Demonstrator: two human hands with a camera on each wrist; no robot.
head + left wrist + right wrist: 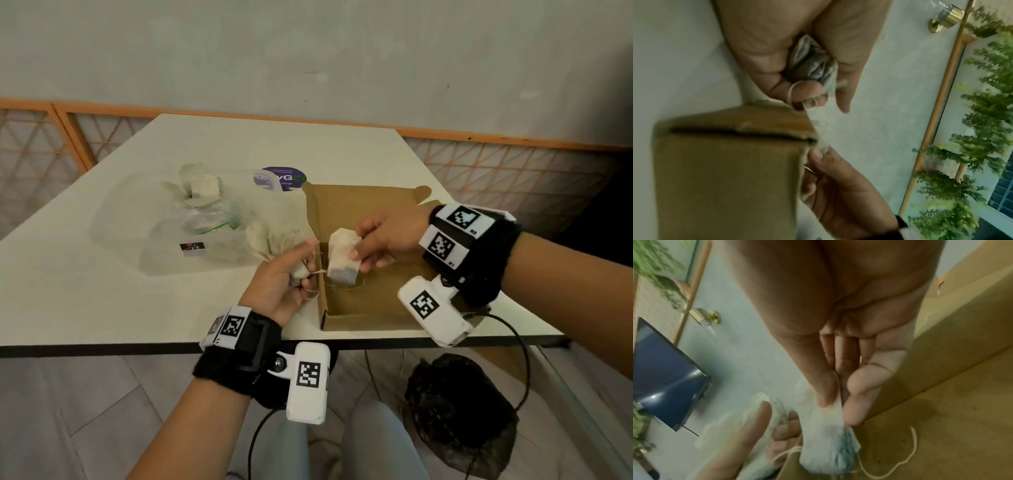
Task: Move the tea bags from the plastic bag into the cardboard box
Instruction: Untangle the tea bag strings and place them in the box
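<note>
pale tabletop standing against grey wall; cardboard box sitting at near edge; right hand pinching tea bag over it; left hand curling round crumpled tea bag; plastic bag lying mid-table.

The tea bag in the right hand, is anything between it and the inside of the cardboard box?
Nothing solid: the tea bag pinched by the right hand hangs over the open cardboard box, lid folded back. But strings run from it toward the crumpled tea bag in the left hand, so they may be tangled.
</note>
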